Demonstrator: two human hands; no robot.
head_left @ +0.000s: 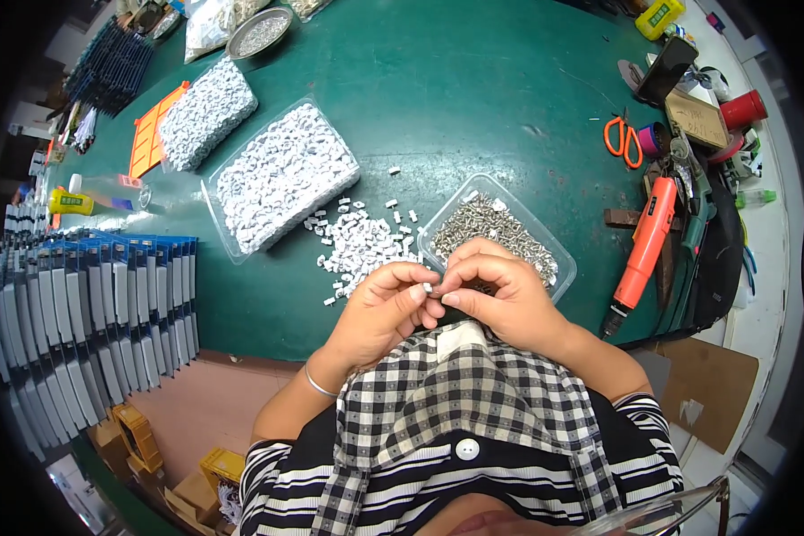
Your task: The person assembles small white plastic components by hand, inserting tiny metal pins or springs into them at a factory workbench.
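My left hand (pixel 384 311) pinches a small white plastic piece (pixel 428 288) between thumb and forefinger, just above the table's front edge. The fingers of my right hand (pixel 509 290) are closed right beside that piece, and whatever they grip is too small and covered to name. Behind my right hand stands a clear plastic tub (pixel 426 230) of small metal screws (pixel 491 225), partly hidden by the hand. A loose heap of similar white plastic pieces (pixel 364 243) lies just beyond my left hand.
Two clear containers heaped with white pieces (pixel 281 179) (pixel 207 112) stand at left. Racked grey-and-blue panels (pixel 107 304) fill the left edge. On the right lie orange-handled scissors (pixel 623 141) and a red electric screwdriver (pixel 648 237). A metal bowl (pixel 259 34) sits at the far left.
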